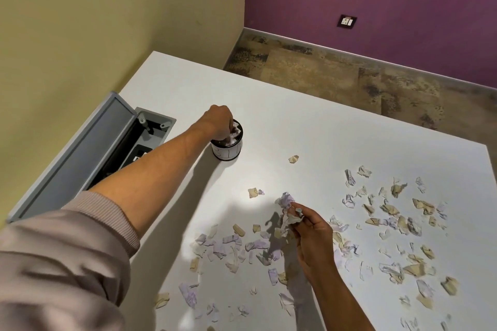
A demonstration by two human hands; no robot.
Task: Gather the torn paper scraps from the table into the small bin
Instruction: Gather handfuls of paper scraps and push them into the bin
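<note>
Head camera view: my left hand (219, 122) presses scraps into the small bin (227, 144) near the table's (336, 121) far edge while my right hand (312, 228) pinches a wad (287, 208) of light, flimsy paper scraps (398, 220), probably best bunched in fingertips.

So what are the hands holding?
Right hand pinches a bunch of paper scraps at its lower end. Left hand reaches into the bin; its hold is hidden.
</note>
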